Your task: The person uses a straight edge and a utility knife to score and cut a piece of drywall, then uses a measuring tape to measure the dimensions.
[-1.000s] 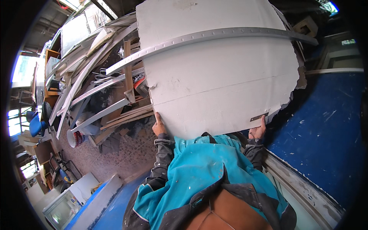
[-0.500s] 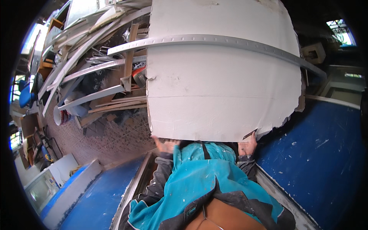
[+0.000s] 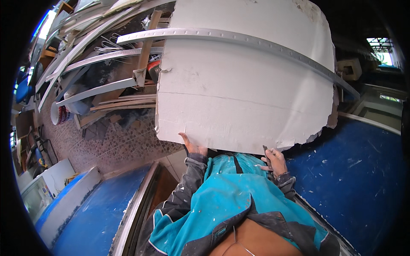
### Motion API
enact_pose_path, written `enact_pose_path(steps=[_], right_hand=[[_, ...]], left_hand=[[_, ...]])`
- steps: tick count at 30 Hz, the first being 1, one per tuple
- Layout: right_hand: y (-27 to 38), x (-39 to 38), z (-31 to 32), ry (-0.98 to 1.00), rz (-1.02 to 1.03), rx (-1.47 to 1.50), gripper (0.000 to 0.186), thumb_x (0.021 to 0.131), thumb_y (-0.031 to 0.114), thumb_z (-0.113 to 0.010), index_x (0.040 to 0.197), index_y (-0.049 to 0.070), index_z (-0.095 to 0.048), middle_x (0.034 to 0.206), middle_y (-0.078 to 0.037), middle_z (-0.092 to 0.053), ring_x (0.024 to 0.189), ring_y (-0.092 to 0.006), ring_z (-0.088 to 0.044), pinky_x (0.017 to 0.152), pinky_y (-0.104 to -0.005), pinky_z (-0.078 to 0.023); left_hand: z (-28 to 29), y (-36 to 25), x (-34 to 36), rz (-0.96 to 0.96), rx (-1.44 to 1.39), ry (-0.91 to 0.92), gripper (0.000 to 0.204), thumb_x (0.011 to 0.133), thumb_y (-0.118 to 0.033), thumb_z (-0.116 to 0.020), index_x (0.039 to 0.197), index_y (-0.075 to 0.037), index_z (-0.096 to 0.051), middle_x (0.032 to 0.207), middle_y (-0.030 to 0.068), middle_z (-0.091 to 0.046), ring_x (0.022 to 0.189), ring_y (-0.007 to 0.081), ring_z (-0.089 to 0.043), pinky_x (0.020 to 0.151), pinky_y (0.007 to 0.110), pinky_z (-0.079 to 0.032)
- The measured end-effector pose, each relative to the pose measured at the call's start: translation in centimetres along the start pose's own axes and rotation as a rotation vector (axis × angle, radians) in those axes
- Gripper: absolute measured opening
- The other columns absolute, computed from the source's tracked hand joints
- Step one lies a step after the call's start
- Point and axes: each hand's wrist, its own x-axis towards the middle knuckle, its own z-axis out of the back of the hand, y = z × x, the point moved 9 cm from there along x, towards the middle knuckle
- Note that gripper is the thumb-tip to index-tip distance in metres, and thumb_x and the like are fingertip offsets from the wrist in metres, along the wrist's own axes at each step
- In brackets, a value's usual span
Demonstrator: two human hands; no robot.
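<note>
A large white board (image 3: 239, 77) with ragged, chipped edges and a faint line across it spreads in front of my body. A long grey perforated metal channel (image 3: 222, 37) lies crosswise on it and overhangs both sides. My left hand (image 3: 193, 146) is at the board's near edge, left of centre, fingers apart, touching the edge. My right hand (image 3: 275, 162) is closed around a small dark narrow tool (image 3: 266, 151) just below the same edge, further right; its exact kind is unclear. My teal and grey clothing is below both hands.
A pile of metal profiles (image 3: 96, 89), wood strips and wire fills the left, beside a white bucket (image 3: 57, 113) on speckled flooring. Blue panels with white frames lie at lower left (image 3: 102, 213) and right (image 3: 350, 170). A blue chair (image 3: 22, 90) stands far left.
My left hand has left the board's side edge for its near edge. The small dark piece that lay on the board is now in my right hand, which has moved leftward.
</note>
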Motion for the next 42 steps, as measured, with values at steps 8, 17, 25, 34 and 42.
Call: enact_pose_path(steps=[8, 17, 25, 34, 42], right_hand=[[26.4, -1.3, -9.7, -0.123, 1.184, -0.275, 0.025, 0.105, 0.023, -0.052, 0.108, -0.001, -0.061, 0.093, -0.014, -0.069, 0.085, -0.0187, -0.066, 0.074, -0.0322, -0.052], [41.4, 1.3, -22.5, -0.046, 1.393, -0.708, 0.022, 0.101, 0.023, -0.055, 0.1, 0.001, -0.059, 0.095, -0.019, -0.065, 0.094, -0.0348, -0.064, 0.083, -0.0428, -0.05], [42.0, 3.2, -23.9, -0.151, 1.643, -0.781, 0.019, 0.1, 0.02, -0.055, 0.099, 0.002, -0.057, 0.102, -0.019, -0.065, 0.097, -0.0391, -0.064, 0.091, -0.0464, -0.05], [42.2, -0.2, -22.7, -0.229, 1.542, -0.868, 0.019, 0.101, 0.023, -0.055, 0.1, 0.003, -0.057, 0.091, -0.022, -0.07, 0.086, -0.0423, -0.069, 0.075, -0.0484, -0.055], [42.0, 0.2, -22.2, -0.247, 1.612, -0.848, 0.021, 0.102, 0.024, -0.054, 0.101, 0.004, -0.058, 0.085, -0.021, -0.07, 0.081, -0.0403, -0.071, 0.075, -0.0473, -0.055]], left_hand=[[3.7, -2.1, 0.6, -0.12, 0.067, 0.036, 0.047, 0.092, -0.036, -0.072, 0.125, -0.004, -0.06, 0.12, 0.0116, -0.067, 0.111, 0.0309, -0.063, 0.097, 0.049, -0.051], [-5.8, -4.2, -9.3, -0.196, 0.142, 0.266, 0.049, 0.084, -0.019, -0.064, 0.127, 0.001, -0.053, 0.117, 0.0151, -0.062, 0.106, 0.0299, -0.063, 0.091, 0.043, -0.051], [-4.6, -3.6, -9.5, -0.21, 0.334, 0.27, 0.019, 0.087, -0.014, -0.061, 0.098, 0.002, -0.062, 0.09, 0.0131, -0.066, 0.081, 0.0239, -0.065, 0.074, 0.035, -0.052], [-9.0, -5.6, -14.6, -1.219, 0.722, 0.493, 0.008, 0.086, -0.004, -0.066, 0.094, -0.005, -0.064, 0.073, 0.0116, -0.064, 0.058, 0.0171, -0.061, 0.054, 0.032, -0.05], [-7.3, -4.9, -11.7, -1.003, 0.662, 0.439, 0.02, 0.086, 0.002, -0.07, 0.102, -0.009, -0.063, 0.073, 0.0077, -0.064, 0.062, 0.0155, -0.061, 0.056, 0.031, -0.051]])
